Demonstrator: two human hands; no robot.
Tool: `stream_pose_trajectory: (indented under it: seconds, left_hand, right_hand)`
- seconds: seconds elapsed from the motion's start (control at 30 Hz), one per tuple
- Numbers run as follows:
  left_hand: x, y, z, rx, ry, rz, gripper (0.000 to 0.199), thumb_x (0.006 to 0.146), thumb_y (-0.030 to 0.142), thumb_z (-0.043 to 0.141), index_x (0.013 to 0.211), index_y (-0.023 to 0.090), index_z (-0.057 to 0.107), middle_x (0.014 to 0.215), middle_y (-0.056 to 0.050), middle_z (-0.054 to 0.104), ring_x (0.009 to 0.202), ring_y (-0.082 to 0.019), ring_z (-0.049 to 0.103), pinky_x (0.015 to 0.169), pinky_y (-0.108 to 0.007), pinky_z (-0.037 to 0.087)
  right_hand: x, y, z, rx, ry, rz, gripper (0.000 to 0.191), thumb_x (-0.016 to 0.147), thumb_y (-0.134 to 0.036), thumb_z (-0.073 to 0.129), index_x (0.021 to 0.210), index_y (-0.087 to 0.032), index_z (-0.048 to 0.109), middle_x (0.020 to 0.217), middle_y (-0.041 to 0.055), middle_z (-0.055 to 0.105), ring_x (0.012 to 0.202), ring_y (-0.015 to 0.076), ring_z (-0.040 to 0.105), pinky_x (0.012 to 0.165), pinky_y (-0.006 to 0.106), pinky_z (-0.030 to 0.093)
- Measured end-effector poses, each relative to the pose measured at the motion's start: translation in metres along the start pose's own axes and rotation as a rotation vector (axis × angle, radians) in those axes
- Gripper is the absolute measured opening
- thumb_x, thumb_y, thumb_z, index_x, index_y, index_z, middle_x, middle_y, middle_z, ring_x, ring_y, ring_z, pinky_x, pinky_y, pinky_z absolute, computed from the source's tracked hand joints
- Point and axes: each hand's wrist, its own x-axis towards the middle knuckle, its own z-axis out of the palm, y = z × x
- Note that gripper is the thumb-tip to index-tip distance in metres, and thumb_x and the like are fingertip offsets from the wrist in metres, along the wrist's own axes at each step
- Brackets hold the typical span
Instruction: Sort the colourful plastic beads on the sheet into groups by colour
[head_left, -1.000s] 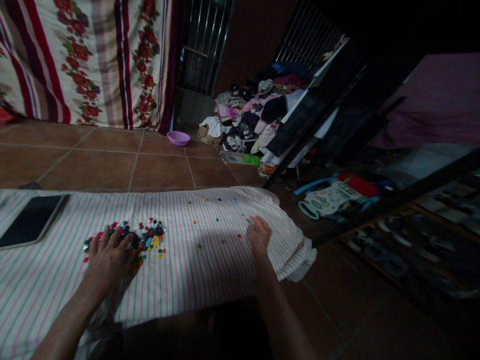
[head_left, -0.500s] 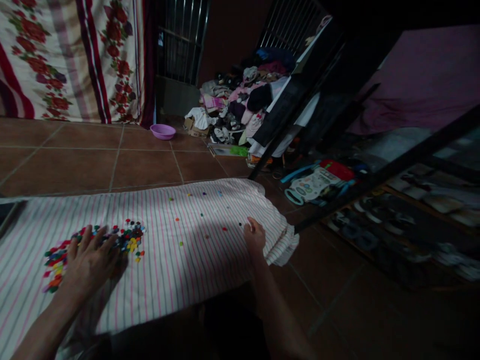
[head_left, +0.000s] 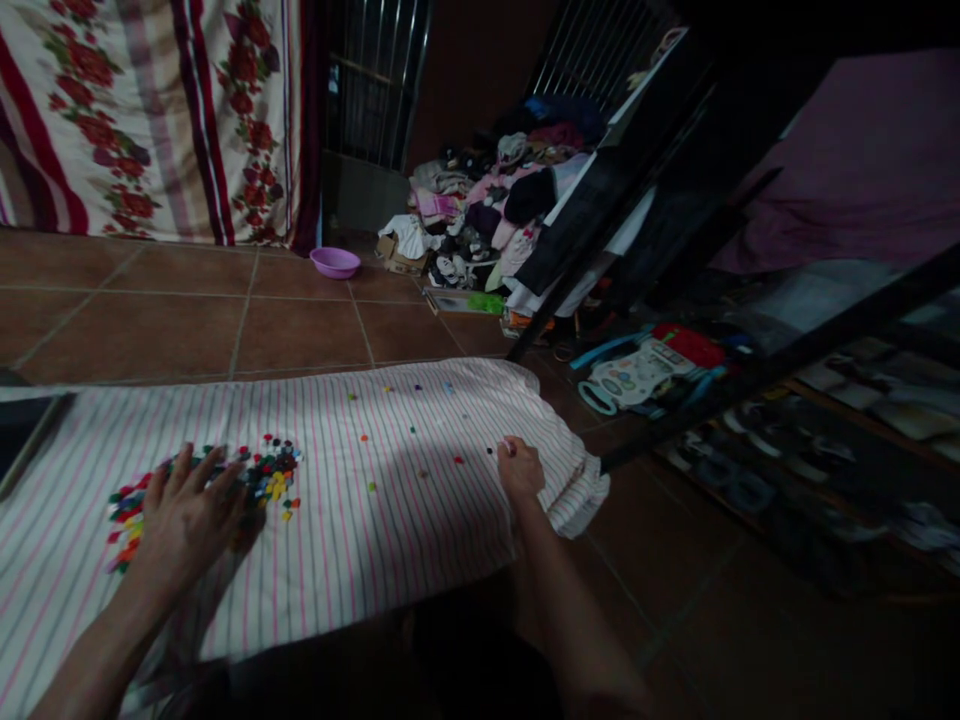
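Observation:
A heap of small coloured pieces (head_left: pixel 277 486), too small to name by kind, lies on a striped cloth (head_left: pixel 315 570). Over the heap rests my left hand (head_left: pixel 187 515), its fingers spread and hiding part of it. Farther right, several single pieces are set apart on the cloth, among them a red piece (head_left: pixel 458 460), a green piece (head_left: pixel 371 487) and an orange piece (head_left: pixel 364 437). My right hand (head_left: pixel 521 468) is closed in a pinch beside a black piece (head_left: pixel 490 451). Whatever its fingertips hold is too small to make out.
A dark flat object (head_left: pixel 30 435) lies at the cloth's left end. Beyond on the tiled floor are a purple basin (head_left: pixel 335 263) and a pile of clothes (head_left: pixel 487 205). A black metal bar (head_left: pixel 675 420) and shoe shelves (head_left: pixel 757 440) stand at the right.
The whole view has shifted slightly, moving the scene to the right. My right hand's fingers have curled in more near the black piece. My left hand stays spread over the heap.

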Motion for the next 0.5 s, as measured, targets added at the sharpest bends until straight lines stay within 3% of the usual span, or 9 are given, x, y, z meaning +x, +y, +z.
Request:
stream_pose_trajectory:
  seconds: [0.17, 0.5]
  left_hand:
    - [0.0, 0.014, -0.009, 0.047, 0.055, -0.088, 0.04, 0.085, 0.028, 0.044, 0.112, 0.012, 0.069, 0.133, -0.02, 0.058, 0.139, -0.043, 0.033, 0.11, -0.062, 0.03]
    - [-0.001, 0.014, -0.012, 0.076, 0.041, -0.059, 0.042, 0.087, 0.031, 0.04, 0.112, 0.016, 0.069, 0.133, -0.018, 0.058, 0.14, -0.042, 0.033, 0.109, -0.063, 0.032]
  right_hand:
    - [-0.001, 0.0, -0.002, 0.019, 0.035, 0.048, 0.025, 0.087, -0.033, 0.05, 0.098, -0.025, 0.07, 0.095, 0.0062, 0.061, 0.08, 0.0197, 0.055, 0.066, 0.03, 0.038]
    - [0.002, 0.005, 0.0, 0.112, 0.054, 0.059, 0.031, 0.084, -0.035, 0.048, 0.102, -0.023, 0.07, 0.095, 0.0065, 0.068, 0.075, 0.0196, 0.054, 0.065, 0.03, 0.035]
